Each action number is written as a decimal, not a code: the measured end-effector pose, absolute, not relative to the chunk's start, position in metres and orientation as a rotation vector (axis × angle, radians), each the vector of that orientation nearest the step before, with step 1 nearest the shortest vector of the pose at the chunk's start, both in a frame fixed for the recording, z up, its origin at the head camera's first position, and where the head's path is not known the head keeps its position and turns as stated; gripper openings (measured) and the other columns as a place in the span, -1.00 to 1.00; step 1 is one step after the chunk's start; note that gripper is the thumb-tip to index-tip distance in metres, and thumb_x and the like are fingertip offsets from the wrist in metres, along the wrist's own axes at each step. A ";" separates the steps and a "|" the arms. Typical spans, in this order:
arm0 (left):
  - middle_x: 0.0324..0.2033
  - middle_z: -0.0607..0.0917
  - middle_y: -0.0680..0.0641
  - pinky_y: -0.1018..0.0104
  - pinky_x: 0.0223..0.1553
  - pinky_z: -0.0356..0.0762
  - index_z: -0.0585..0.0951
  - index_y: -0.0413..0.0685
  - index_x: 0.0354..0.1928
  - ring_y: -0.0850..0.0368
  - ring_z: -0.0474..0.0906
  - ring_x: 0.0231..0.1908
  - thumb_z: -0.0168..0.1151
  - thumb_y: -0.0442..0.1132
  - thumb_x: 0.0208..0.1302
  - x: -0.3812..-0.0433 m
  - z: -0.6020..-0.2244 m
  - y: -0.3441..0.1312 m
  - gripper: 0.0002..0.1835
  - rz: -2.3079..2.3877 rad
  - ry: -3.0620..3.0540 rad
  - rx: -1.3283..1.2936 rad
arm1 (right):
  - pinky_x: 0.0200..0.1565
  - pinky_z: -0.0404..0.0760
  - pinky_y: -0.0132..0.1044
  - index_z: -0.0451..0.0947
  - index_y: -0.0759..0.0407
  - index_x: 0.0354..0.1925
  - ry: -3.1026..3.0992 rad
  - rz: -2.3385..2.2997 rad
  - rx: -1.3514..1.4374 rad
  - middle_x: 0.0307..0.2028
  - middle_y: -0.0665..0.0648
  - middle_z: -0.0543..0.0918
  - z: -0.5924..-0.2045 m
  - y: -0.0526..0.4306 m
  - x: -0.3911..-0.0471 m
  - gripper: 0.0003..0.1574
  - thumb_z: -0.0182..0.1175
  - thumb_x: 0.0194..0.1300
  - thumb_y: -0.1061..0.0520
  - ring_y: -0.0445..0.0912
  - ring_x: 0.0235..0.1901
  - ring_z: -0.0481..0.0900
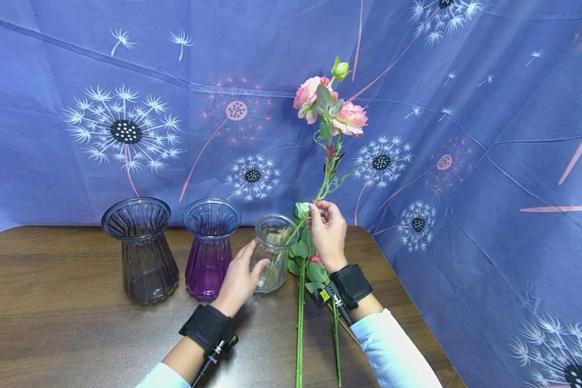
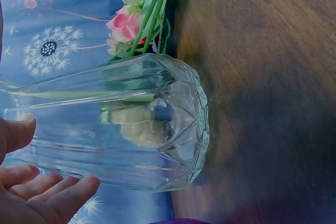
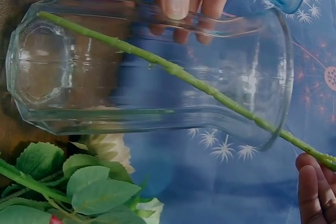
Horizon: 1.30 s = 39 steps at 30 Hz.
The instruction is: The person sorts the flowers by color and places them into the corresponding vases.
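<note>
My left hand (image 1: pixel 242 275) holds the clear glass vase (image 1: pixel 271 275) from its left side, thumb in front and fingers behind. In the right wrist view its fingertips (image 3: pixel 181 35) show through the glass. My right hand (image 1: pixel 327 231) pinches the green stem (image 3: pixel 210 90) of a pink flower spray (image 1: pixel 349 118) just above the vase's rim. That stem slants down through the mouth, its cut end low inside the vase. The blossoms and a closed bud stand high above my right hand, against the cloth.
Left of the clear vase stand a purple vase (image 1: pixel 208 269) and a dark grey vase (image 1: pixel 150 264). More flower stems (image 1: pixel 300 323) with green leaves (image 3: pixel 100 187) lie on the wooden table (image 1: pixel 53 302), right of the clear vase. A blue dandelion-print cloth (image 1: pixel 281 43) hangs behind.
</note>
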<state>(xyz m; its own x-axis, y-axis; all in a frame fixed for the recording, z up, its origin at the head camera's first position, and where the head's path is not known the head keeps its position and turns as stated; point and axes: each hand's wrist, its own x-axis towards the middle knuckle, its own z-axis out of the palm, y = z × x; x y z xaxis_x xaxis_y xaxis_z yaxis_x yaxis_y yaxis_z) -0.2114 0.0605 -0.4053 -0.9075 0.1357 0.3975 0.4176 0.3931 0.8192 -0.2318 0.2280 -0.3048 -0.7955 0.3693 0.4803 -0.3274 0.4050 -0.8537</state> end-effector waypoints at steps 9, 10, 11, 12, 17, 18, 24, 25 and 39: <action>0.21 0.45 -0.32 -0.05 0.23 0.37 0.32 -0.33 0.27 -0.20 0.39 0.21 0.23 -0.21 0.23 -0.211 -0.404 0.060 -0.38 -1.525 -2.391 -0.481 | -0.42 0.68 -0.08 0.44 0.48 -0.12 -2.063 1.424 -0.042 -0.34 0.50 0.63 -0.301 0.220 -0.224 -0.73 0.12 0.32 0.25 -0.40 -0.67 0.49; 0.21 0.45 -0.32 -0.05 0.23 0.37 0.32 -0.33 0.27 -0.20 0.39 0.21 0.23 -0.21 0.23 -0.211 -0.403 0.060 -0.39 -1.523 -2.388 -0.484 | -0.45 0.69 -0.19 0.43 0.47 -0.12 -2.061 1.428 -0.043 -0.34 0.49 0.63 -0.304 0.222 -0.227 -0.72 0.12 0.32 0.24 -0.43 -0.68 0.48; 0.20 0.45 -0.32 -0.05 0.23 0.38 0.33 -0.33 0.27 -0.20 0.39 0.21 0.23 -0.22 0.23 -0.211 -0.403 0.061 -0.39 -1.520 -2.383 -0.487 | -0.48 0.67 -0.30 0.44 0.45 -0.11 -2.058 1.432 -0.043 -0.34 0.48 0.64 -0.308 0.225 -0.230 -0.72 0.13 0.32 0.22 -0.42 -0.68 0.49; 0.20 0.45 -0.32 -0.04 0.23 0.38 0.33 -0.33 0.27 -0.20 0.40 0.20 0.24 -0.21 0.23 -0.211 -0.403 0.061 -0.39 -1.517 -2.379 -0.489 | -0.52 0.63 -0.41 0.44 0.44 -0.11 -2.054 1.436 -0.042 -0.33 0.49 0.64 -0.311 0.226 -0.232 -0.71 0.13 0.32 0.21 -0.42 -0.68 0.49; 0.19 0.46 -0.32 -0.03 0.23 0.38 0.33 -0.35 0.26 -0.20 0.40 0.20 0.23 -0.21 0.23 -0.212 -0.403 0.061 -0.39 -1.515 -2.369 -0.495 | -0.56 0.54 -0.57 0.44 0.40 -0.15 -2.058 1.428 -0.039 -0.36 0.47 0.65 -0.313 0.226 -0.231 -0.75 0.14 0.31 0.20 -0.41 -0.67 0.51; 0.20 0.46 -0.32 -0.03 0.23 0.38 0.33 -0.35 0.26 -0.20 0.40 0.20 0.23 -0.20 0.23 -0.212 -0.403 0.061 -0.39 -1.516 -2.369 -0.496 | -0.56 0.54 -0.56 0.44 0.40 -0.15 -2.062 1.423 -0.041 -0.37 0.45 0.66 -0.314 0.226 -0.231 -0.75 0.14 0.31 0.20 -0.38 -0.67 0.52; 0.19 0.47 -0.31 -0.02 0.24 0.37 0.34 -0.36 0.25 -0.19 0.41 0.20 0.23 -0.22 0.23 -0.213 -0.404 0.061 -0.40 -1.506 -2.352 -0.500 | -0.56 0.56 -0.52 0.46 0.39 -0.17 -2.076 1.404 -0.040 -0.41 0.40 0.66 -0.317 0.224 -0.232 -0.77 0.15 0.30 0.22 0.00 -0.60 0.63; 0.19 0.47 -0.31 -0.01 0.24 0.37 0.34 -0.36 0.25 -0.19 0.41 0.20 0.23 -0.22 0.23 -0.213 -0.404 0.061 -0.41 -1.501 -2.349 -0.501 | -0.56 0.57 -0.51 0.46 0.39 -0.17 -2.076 1.408 -0.039 -0.41 0.40 0.66 -0.317 0.223 -0.233 -0.77 0.15 0.30 0.22 0.04 -0.59 0.63; 0.19 0.47 -0.32 -0.03 0.22 0.39 0.35 -0.35 0.25 -0.20 0.41 0.19 0.23 -0.23 0.23 -0.211 -0.408 0.061 -0.41 -1.504 -2.368 -0.488 | -0.57 0.49 -0.55 0.50 0.37 -0.22 -2.122 1.360 -0.058 -0.42 0.38 0.68 -0.323 0.225 -0.231 -0.78 0.18 0.28 0.19 0.09 -0.53 0.66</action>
